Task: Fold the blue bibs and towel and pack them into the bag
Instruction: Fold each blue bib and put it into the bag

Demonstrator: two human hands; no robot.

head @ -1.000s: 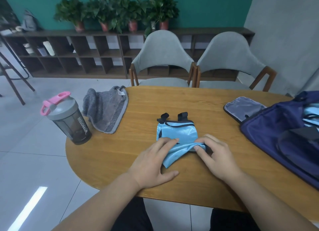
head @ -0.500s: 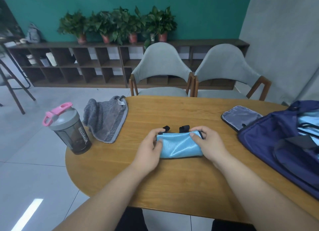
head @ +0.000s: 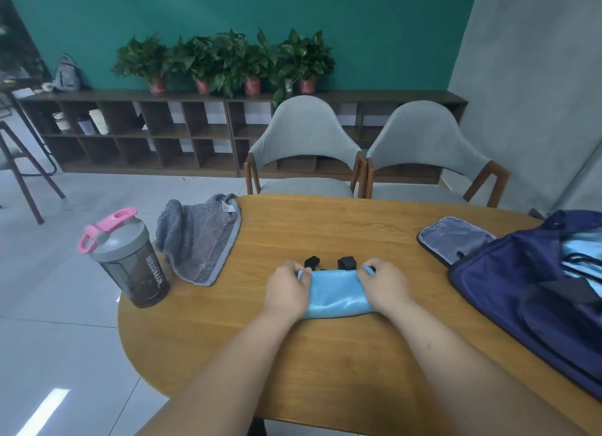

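A light blue bib point(head: 335, 292), folded into a narrow band, lies on the round wooden table point(head: 325, 354) with its black straps sticking out at the far edge. My left hand point(head: 288, 290) grips its left end and my right hand point(head: 384, 287) grips its right end, fingers curled over the far edge. A grey towel point(head: 202, 240) lies crumpled at the table's left rim. The navy bag point(head: 527, 298) sits open at the right, with light blue fabric point(head: 583, 250) showing inside.
A dark shaker bottle point(head: 130, 259) with a pink lid loop stands at the table's left edge. A grey mesh pouch point(head: 456, 240) lies beside the bag. Two grey chairs point(head: 306, 155) stand behind the table, with shelves and potted plants beyond.
The near flap of the bib has been folded away from me onto the rest, leaving a narrow band. Both hands moved from the near edge to the bib's two ends.
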